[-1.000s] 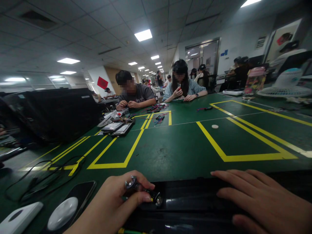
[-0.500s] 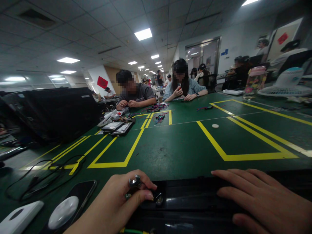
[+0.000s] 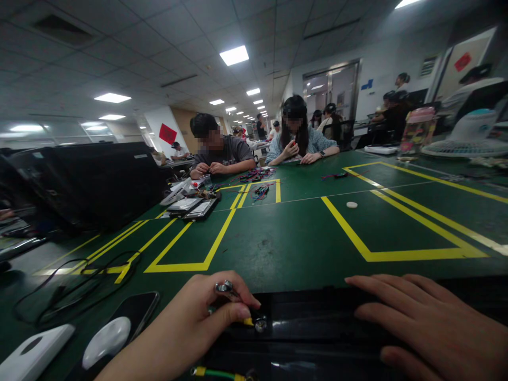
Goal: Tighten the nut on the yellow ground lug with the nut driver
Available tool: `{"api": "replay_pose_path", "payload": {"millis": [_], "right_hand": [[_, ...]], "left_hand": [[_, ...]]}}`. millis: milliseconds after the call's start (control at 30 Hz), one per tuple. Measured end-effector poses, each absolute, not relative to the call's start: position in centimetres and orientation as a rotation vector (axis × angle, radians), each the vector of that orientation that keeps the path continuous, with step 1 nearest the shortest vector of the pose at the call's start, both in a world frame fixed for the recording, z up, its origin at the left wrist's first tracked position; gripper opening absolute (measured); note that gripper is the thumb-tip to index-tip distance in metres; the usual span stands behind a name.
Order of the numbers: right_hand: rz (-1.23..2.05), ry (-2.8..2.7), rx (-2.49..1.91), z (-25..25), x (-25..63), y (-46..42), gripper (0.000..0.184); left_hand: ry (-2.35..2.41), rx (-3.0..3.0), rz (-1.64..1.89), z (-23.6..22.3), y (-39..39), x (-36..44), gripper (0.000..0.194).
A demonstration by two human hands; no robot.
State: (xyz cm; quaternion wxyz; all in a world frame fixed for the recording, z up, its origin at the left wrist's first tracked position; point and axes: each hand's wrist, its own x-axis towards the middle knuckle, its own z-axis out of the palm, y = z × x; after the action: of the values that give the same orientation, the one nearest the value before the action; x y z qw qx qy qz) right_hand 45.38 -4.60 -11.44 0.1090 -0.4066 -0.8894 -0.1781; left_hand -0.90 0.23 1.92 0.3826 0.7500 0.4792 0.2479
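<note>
Rows of workers are seated along a green bench lined with yellow tape. What appears to be a small metal terminal is pinched by the left hand at the edge of a black case. The right hand is laid flat on that case, spread open, with nothing held.

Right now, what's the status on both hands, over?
Left hand pinching a small metal fitting, beside a screw terminal on the black casing. Right hand flat on the casing. Smartphone by left wrist.
</note>
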Motion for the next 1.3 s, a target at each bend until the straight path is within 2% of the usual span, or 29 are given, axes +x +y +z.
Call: {"api": "replay_pose_path", "payload": {"millis": [233,467,667,967,1300], "right_hand": [[-0.473,-2.621,-1.198,-11.6,45.8,-4.8,0.043],[-0.438,-2.596,-1.190,-11.6,45.7,-4.6,0.042],[-0.388,-2.595,-1.206,-11.0,45.5,-4.9,0.043],[-0.270,-2.549,-1.195,-10.6,45.0,-4.9,0.044],[-0.422,-2.588,-1.182,-10.9,44.9,-4.8,0.045]], "left_hand": [[1.215,1.813,0.661,2.7,0.8,-1.2,0.011],[1.355,1.771,0.989,2.7,-0.1,-2.6,0.014],[1.401,2.024,0.874,1.9,-0.7,-1.2,0.014],[1.467,2.002,0.780,3.1,-2.1,0.5,0.004],[1.460,1.980,0.771,2.8,-2.2,0.8,0.002]]}}
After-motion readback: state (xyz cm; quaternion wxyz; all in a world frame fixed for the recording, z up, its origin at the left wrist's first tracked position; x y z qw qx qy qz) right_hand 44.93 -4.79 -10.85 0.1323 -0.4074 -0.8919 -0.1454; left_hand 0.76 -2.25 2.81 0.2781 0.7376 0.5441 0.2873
